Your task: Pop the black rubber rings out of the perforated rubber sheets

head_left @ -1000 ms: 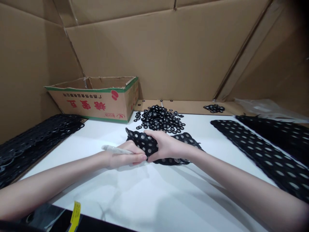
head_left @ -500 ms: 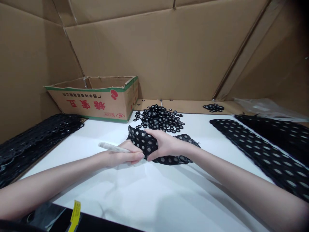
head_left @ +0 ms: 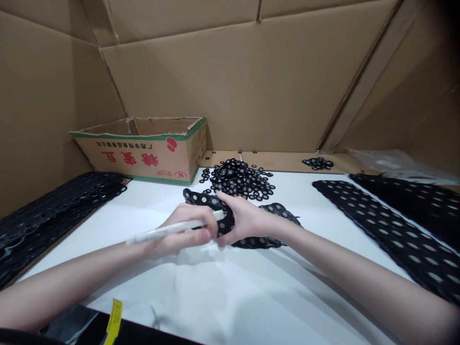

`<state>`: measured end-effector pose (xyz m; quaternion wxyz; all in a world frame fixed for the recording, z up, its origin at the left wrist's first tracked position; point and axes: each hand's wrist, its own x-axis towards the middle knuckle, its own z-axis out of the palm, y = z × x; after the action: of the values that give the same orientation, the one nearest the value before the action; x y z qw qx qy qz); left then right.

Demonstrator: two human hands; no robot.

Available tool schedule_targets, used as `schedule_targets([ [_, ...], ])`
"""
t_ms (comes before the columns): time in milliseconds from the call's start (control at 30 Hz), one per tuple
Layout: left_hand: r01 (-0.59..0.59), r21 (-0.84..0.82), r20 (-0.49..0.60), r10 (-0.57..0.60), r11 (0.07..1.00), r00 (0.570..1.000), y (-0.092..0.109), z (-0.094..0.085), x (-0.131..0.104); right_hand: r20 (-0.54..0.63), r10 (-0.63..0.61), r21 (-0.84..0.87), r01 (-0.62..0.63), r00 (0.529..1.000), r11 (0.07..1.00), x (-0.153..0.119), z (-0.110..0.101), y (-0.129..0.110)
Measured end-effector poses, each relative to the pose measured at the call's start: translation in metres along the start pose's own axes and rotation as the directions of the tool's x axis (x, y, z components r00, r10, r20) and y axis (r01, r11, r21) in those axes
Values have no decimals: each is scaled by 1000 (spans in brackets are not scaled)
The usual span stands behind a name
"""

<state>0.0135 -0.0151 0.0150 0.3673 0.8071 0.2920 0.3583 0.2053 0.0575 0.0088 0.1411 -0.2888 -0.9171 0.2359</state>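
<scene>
My left hand (head_left: 189, 227) is closed around a white pen-like tool (head_left: 158, 233). Its tip reaches over a black sheet dotted with pale round spots (head_left: 212, 202), near my right thumb and fingers. My right hand (head_left: 247, 218) grips that sheet from the right, thumb at the near edge and fingers on the far side. Part of the sheet bends up between the hands, and the rest lies on the white table behind my right wrist. Just beyond it sits a heap of small black rings with pale centres (head_left: 239, 177).
A cardboard box (head_left: 143, 160) with green edging stands at the back left. Black perforated strips (head_left: 53, 206) are stacked at the left. More dotted sheets (head_left: 377, 218) lie at the right, with a small ring pile (head_left: 318, 163) and clear plastic (head_left: 391, 160) behind. Cardboard walls enclose the table.
My left hand has turned and lifted the pen-like tool off the sheet's near edge, its tip now over the dotted face. My right hand stays on the sheet.
</scene>
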Motion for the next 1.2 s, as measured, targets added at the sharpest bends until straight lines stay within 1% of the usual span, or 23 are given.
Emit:
schedule_targets([
  [100,-132,123,4,133,984,991,0,7,-1,5,-12,0,12,1000,1000,0,1,1],
  [167,-186,207,33,183,960,983,-3,9,-1,2,-14,2,14,1000,1000,1,1,1],
  [233,-211,226,71,200,951,977,-5,8,-2,3,-7,7,7,1000,1000,1,1,1],
  [300,-186,205,85,172,961,981,-4,6,-2,11,10,7,-10,1000,1000,1,1,1],
  [333,-160,192,73,148,968,986,-3,5,-1,12,15,7,-15,1000,1000,1,2,0],
  [400,-115,174,25,112,978,993,1,5,-1,8,18,4,-18,1000,1000,0,2,0],
  [533,-103,200,-47,115,974,992,2,5,-2,-1,2,22,-2,1000,1000,0,2,0],
  [600,-31,261,-122,64,965,990,-2,1,-4,1,3,51,-3,1000,999,-1,1,-1],
  [667,72,322,-241,8,944,971,-9,-7,-4,-2,13,80,-13,1000,997,-1,0,-2],
  [733,147,358,-364,-7,922,931,-17,-17,-3,0,5,121,-5,1000,993,-2,-2,-1],
  [800,190,361,-448,-9,913,894,-25,-25,1,5,-31,174,30,1000,984,-2,-5,0],
  [833,202,349,-470,-16,915,883,-28,-28,4,6,-49,197,47,999,979,-3,-6,1],
  [900,210,297,-463,-52,931,885,-32,-32,8,5,-68,216,65,998,974,-3,-7,2],
  [1000,211,164,-343,-145,964,928,-38,-33,12,-6,-73,186,73,997,980,-3,-7,3],
  [1067,219,98,-280,-184,971,942,-42,-33,12,-28,-63,151,67,998,986,-2,-7,4],
  [1100,216,83,-271,-187,973,944,-44,-33,12,-36,-54,137,59,998,989,-2,-6,5],
  [1200,203,87,-289,-170,975,942,-49,-33,11,-31,-37,124,41,999,991,-1,-6,8],
])
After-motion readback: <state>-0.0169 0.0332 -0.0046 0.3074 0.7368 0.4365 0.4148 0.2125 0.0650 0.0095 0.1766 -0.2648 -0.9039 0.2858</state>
